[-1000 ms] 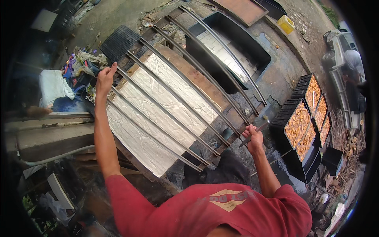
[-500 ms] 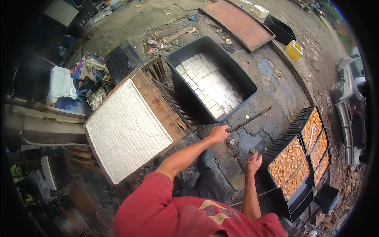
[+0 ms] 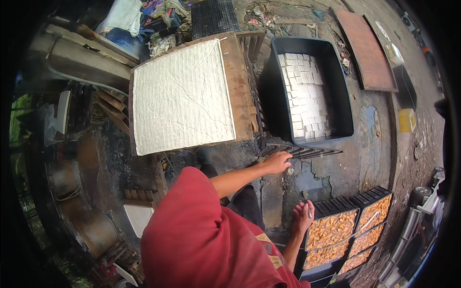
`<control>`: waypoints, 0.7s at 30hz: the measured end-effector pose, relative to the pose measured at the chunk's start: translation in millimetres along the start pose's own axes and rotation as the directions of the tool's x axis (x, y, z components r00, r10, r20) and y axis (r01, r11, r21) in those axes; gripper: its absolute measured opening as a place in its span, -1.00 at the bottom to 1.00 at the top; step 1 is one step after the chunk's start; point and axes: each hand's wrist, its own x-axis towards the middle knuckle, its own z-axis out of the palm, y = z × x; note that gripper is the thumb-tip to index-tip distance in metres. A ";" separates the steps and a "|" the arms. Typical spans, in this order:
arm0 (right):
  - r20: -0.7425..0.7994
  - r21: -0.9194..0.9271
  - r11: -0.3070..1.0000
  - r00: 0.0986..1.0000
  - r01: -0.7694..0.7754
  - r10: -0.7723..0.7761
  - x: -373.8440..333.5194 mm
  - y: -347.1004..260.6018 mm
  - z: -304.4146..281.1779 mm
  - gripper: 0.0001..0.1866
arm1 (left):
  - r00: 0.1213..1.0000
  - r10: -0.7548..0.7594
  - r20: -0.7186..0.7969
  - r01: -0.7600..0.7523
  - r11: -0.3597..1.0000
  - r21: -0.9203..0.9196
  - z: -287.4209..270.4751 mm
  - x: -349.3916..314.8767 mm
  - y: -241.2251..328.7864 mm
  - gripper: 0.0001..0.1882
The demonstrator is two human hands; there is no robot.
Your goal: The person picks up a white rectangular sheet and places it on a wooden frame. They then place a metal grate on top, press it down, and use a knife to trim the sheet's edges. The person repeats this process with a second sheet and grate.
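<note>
Stained ground (image 3: 362,165); left hand (image 3: 277,162) partly hides rack (image 3: 309,152).

From my head, the wide fisheye view faces steeply downward, my red fabric shirt (image 3: 192,230) closest, my bare left hand (image 3: 277,162) and bare right hand (image 3: 303,214) mid-range, the deep, dark rectangular plastic tub (image 3: 340,86) farther off.

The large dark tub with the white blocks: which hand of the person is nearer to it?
Left. The left hand is just short of the near end of the tub, at the slatted rack; the right hand is farther from it, beside the black crates.
</note>
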 end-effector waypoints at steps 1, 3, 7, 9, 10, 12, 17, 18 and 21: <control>0.138 -0.061 0.994 0.987 0.093 -0.084 5.0 -13.3 22.1 -0.49 | 1.000 -0.009 0.013 0.009 0.999 -0.042 -11.9 -35.4 -20.5 -0.51; 0.328 -0.117 0.971 0.931 0.209 -0.161 9.2 -41.8 72.8 -0.38 | 0.995 -0.049 -0.088 0.045 0.998 -0.043 -42.8 -122.1 -86.4 -0.54; 0.462 -0.014 0.956 0.850 0.294 -0.254 -6.1 -78.2 188.9 -0.61 | 0.487 -0.757 -0.435 0.604 0.652 -0.459 -148.0 -349.7 -244.6 -0.70; 0.543 -0.020 0.901 0.762 0.433 -0.354 -12.2 -73.4 249.1 -0.84 | -0.029 -0.988 -0.153 0.020 0.152 -0.988 -221.1 -460.8 -292.8 -0.42; 0.559 0.017 0.906 0.747 0.424 -0.360 -14.9 -64.4 273.7 -0.86 | -0.350 -0.936 0.031 -0.248 0.060 -0.967 -267.7 -489.8 -312.1 -0.36; 0.509 0.004 0.931 0.801 0.364 -0.315 -2.6 -35.9 324.2 -0.81 | -0.272 -0.861 -0.430 -0.187 0.486 -0.854 -340.1 -515.9 -325.1 -0.38; 0.436 -0.812 0.195 0.794 0.550 -0.423 82.4 35.2 390.5 -0.54 | 0.396 -0.542 -0.741 0.287 0.840 -0.461 -382.2 -468.0 -299.1 -0.18; 0.531 -0.768 0.167 0.761 0.618 -0.372 98.0 44.0 392.7 -0.55 | 0.426 -0.619 -0.660 0.322 0.785 -0.528 -379.4 -462.6 -293.4 -0.16; 0.361 -0.881 0.164 0.856 0.443 -0.369 128.6 62.2 392.6 -0.59 | 0.439 -0.617 -0.653 0.224 0.779 -0.585 -370.9 -461.8 -279.2 -0.18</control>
